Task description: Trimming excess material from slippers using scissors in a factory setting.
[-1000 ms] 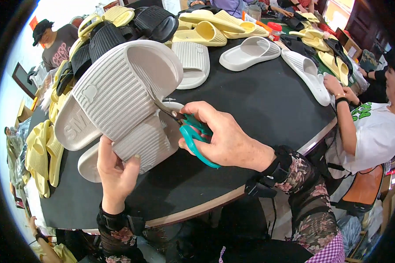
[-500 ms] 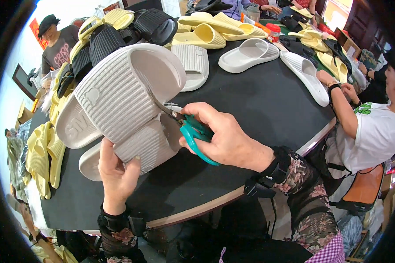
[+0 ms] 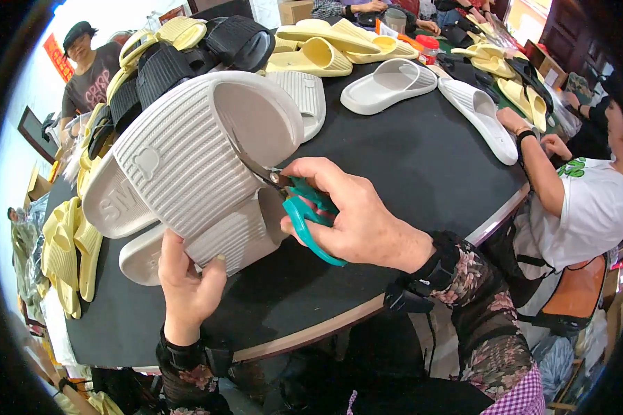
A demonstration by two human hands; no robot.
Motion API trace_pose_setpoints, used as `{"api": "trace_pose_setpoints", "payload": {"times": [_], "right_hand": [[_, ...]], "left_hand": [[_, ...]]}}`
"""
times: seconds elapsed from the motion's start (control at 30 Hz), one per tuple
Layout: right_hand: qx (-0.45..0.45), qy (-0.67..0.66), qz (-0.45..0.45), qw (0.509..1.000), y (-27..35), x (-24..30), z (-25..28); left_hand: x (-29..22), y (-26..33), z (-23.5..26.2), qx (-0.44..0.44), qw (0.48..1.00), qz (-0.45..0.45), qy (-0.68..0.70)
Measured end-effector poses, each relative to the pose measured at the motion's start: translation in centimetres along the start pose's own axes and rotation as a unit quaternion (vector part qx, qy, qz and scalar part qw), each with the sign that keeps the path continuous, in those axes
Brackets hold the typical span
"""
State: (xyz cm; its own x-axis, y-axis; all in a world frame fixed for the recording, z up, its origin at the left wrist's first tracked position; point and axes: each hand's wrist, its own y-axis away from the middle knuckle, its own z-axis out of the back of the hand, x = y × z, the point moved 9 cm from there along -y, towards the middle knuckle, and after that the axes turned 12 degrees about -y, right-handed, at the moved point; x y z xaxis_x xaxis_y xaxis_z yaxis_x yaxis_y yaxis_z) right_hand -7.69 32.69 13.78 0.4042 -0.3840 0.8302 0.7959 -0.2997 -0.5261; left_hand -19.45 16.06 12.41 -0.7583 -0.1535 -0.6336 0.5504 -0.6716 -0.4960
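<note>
My left hand [image 3: 185, 283] grips the lower edge of a pair of off-white ribbed slide sandals [image 3: 187, 162], held together with the soles turned up. My right hand [image 3: 356, 214] is closed through the teal handles of a pair of scissors [image 3: 304, 211]. The scissor blades reach left to the inner edge of the upper sandal. Both sandals hover just above the round black table [image 3: 408, 166].
Black, yellow and white sandals [image 3: 387, 83] are heaped along the far half of the table. A person in a white shirt [image 3: 574, 207] sits at the right with hands on a white sandal. Another person in a black cap [image 3: 83, 62] stands at the far left.
The sandal pair has tilted and shifted slightly, and my right hand has moved the scissors a little along the sandal's edge. Both grips are unchanged.
</note>
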Motion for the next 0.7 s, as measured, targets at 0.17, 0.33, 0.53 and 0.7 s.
{"api": "trace_pose_setpoints", "payload": {"times": [0.17, 0.33, 0.53, 0.7], "right_hand": [[0.014, -0.024, -0.002, 1.000, 0.1, -0.2, -0.2], [0.005, -0.022, 0.020, 1.000, -0.1, 0.4, 0.0], [-0.019, -0.034, 0.024, 0.999, 0.0, 0.8, 0.5], [-0.020, -0.034, 0.026, 0.999, 0.0, 1.2, 0.7]], "left_hand": [[0.0, 0.0, 0.1, -0.014, 1.000, 0.002, 0.000], [-0.1, 0.1, 0.1, -0.021, 1.000, 0.004, 0.007], [-0.6, 0.2, -0.4, -0.015, 1.000, -0.018, -0.009], [-0.7, 0.4, -0.4, -0.008, 1.000, -0.021, -0.006]]}}
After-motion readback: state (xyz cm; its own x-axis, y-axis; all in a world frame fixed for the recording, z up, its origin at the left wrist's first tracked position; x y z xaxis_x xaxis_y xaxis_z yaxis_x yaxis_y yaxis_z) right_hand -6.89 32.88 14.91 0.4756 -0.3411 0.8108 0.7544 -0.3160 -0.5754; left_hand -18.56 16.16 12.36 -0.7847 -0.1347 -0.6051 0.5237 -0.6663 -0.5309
